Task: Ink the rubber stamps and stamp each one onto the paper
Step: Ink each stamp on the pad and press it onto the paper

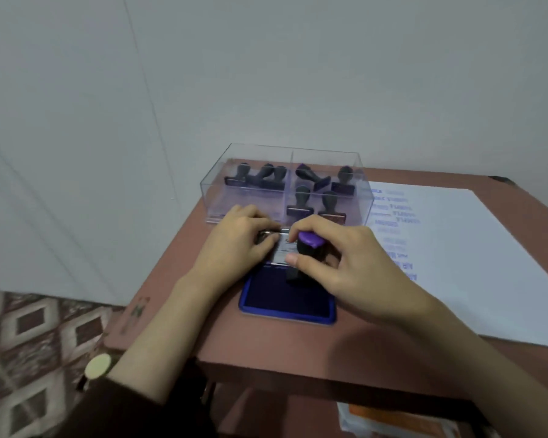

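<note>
The purple-capped rubber stamp [307, 249] stands base-down on the blue ink pad [285, 300], pinched between the thumb and fingers of the right hand [345, 263]. The left hand [238, 243] curls its fingers over the pad's open lid [282, 249], just in front of a clear box [266, 197] holding more stamps. Stamped paper [475, 248] lies to the right on the table [266, 343].

two bare hands, the left hand [238, 238] and the right hand [345, 260], on forearms uncovered past the wrists. the left arm runs into a dark, brownish-black sleeve [133, 412] below the near left corner of the desk [266, 343]. a round, pale cream disc [98, 366], like a large button, sits at the sleeve's edge, left of that corner. the right thumbnail is short and plain.
</note>
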A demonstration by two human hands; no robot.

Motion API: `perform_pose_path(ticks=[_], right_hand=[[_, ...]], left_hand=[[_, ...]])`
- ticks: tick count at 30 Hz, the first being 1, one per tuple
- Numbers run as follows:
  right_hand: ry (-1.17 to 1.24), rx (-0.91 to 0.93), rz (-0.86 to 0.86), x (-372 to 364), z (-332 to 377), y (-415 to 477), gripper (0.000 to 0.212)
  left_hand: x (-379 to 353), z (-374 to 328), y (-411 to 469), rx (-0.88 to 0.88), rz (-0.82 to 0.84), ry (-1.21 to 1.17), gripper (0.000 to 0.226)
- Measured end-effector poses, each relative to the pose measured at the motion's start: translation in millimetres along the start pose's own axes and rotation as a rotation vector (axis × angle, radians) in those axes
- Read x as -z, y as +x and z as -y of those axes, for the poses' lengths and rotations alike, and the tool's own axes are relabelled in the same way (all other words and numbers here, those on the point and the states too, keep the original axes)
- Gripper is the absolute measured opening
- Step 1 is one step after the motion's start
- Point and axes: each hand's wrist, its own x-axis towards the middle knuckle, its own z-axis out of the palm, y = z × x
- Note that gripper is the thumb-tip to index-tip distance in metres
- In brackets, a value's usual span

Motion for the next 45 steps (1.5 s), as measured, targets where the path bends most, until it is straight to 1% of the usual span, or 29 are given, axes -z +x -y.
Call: perform_pose_path(ticks=[3,7,12,29,45], right_hand=[[-0.065,0.044,0.031,-7,2,1,0.017],[-0.151,0.083,0.035,-13,-1,1,0.013],[-0.187,0.117,0.019,-16,-1,1,0.012],[-0.181,0.104,-0.011,-23,-2,-1,0.010],[-0.137,0.122,-0.021,-24,-2,-3,0.014]], left_hand=[[0,4,0,-0.020,0.007,-0.004,0.019],[-1,5,1,-0.007,0.014,-0.008,0.023],[-1,4,1,-0.016,0.004,0.009,0.024],[-2,4,1,-0.012,-0.004,0.031,0.024],[-2,4,1,-0.022,-0.011,0.034,0.023]])
